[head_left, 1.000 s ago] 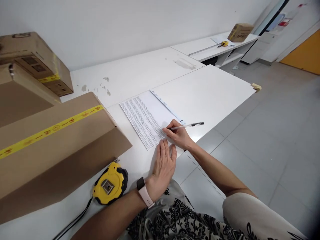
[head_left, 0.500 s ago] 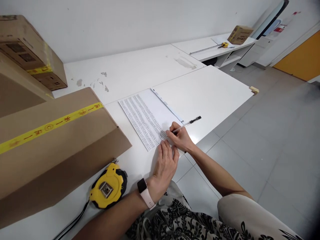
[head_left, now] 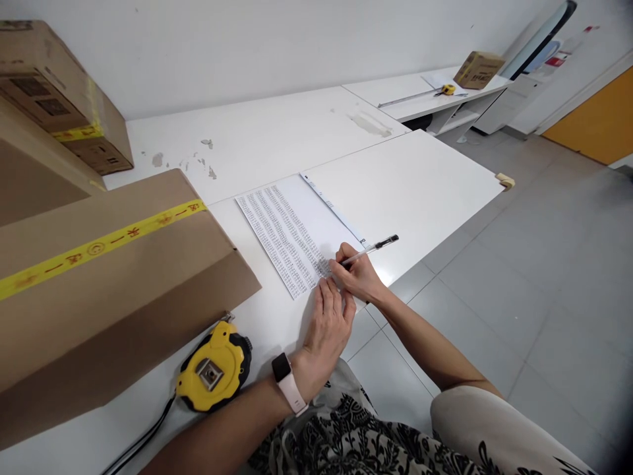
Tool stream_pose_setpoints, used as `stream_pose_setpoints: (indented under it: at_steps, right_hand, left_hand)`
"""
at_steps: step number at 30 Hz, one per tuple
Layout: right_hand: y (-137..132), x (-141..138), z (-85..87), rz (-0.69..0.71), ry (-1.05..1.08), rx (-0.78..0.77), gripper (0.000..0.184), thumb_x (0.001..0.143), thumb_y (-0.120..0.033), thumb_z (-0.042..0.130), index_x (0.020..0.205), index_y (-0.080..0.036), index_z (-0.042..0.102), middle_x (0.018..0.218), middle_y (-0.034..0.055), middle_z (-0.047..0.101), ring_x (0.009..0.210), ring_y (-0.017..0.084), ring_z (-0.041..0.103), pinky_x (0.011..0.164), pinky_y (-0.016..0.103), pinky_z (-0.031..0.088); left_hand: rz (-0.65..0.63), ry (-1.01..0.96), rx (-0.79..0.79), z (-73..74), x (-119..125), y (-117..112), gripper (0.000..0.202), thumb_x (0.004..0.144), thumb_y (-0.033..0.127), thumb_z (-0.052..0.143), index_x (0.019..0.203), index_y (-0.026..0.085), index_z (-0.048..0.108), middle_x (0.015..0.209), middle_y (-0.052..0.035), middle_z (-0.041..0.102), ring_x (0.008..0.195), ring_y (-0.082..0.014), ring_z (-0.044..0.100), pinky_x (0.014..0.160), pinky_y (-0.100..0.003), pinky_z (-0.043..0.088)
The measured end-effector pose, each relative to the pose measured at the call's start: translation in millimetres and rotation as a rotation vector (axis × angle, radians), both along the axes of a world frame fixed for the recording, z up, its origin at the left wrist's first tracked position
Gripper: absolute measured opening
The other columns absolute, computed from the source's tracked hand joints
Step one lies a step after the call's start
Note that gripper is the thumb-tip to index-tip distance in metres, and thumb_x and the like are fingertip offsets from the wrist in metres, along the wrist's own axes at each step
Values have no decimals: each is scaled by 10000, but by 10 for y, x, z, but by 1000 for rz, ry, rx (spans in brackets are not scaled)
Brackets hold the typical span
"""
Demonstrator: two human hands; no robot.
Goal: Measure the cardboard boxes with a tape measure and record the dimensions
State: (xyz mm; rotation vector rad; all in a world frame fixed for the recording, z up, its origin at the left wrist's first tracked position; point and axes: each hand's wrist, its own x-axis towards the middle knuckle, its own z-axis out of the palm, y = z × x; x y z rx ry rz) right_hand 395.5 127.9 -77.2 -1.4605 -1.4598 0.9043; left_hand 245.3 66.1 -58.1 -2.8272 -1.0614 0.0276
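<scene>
A printed sheet [head_left: 291, 227] full of small rows of text lies on the white table [head_left: 405, 178] near its front edge. My right hand [head_left: 359, 274] grips a pen [head_left: 370, 249] with its tip on the sheet's lower right part. My left hand [head_left: 327, 326] lies flat with fingers together, pressing the sheet's near corner; a watch with a pale strap sits on that wrist. A yellow tape measure [head_left: 213, 367] rests on the table just left of my left forearm.
A large cardboard box [head_left: 109, 290] with a yellow tape strip fills the left of the table, with more boxes [head_left: 54, 99] behind it. A far table holds another box [head_left: 479, 68] and a small tape measure [head_left: 448, 88]. Grey tiled floor lies to the right.
The pen has tilted more upright and its tip has shifted slightly along the sheet's lower rows. My left hand has stayed flat on the paper; the view has drifted slightly.
</scene>
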Motion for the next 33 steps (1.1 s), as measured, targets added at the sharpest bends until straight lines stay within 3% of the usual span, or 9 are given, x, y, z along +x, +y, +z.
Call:
stream_pose_setpoints:
  at_steps: [7, 15, 26, 33]
  right_hand:
    - [-1, -3, -3, 2, 0, -3, 263, 843, -251, 601, 695, -246, 383, 557, -81, 333, 503, 99, 302, 473, 284, 254]
    - [-4, -2, 13, 1, 12, -4, 276, 817, -232, 607, 676, -244, 370, 552, -80, 313, 511, 99, 283, 474, 283, 240]
    - [5, 16, 12, -33, 0, 11, 267, 839, -246, 604, 689, -241, 383, 605, -58, 363, 556, 114, 298, 517, 296, 261]
    - [8, 9, 22, -24, -20, 14, 268, 839, -252, 603, 689, -242, 381, 600, -61, 354, 549, 112, 288, 512, 294, 253]
  left_hand:
    - [-17, 63, 45, 37, -9, -4, 564, 969, 161, 498, 1496, -25, 415, 1474, -310, 524, 1413, -383, 478, 1188, -478, 400]
    - [-9, 1, -2, 12, -7, -6, 562, 972, 158, 483, 1504, -11, 415, 1494, -289, 514, 1435, -360, 455, 1209, -480, 372]
    - [-8, 38, 37, -132, 32, -9, 528, 972, 188, 496, 1472, 22, 472, 1491, -270, 528, 1418, -362, 480, 1192, -497, 390]
    - [-1, -42, -11, -74, 6, -15, 551, 951, 154, 530, 1478, 5, 463, 1497, -281, 515, 1448, -356, 440, 1217, -491, 355]
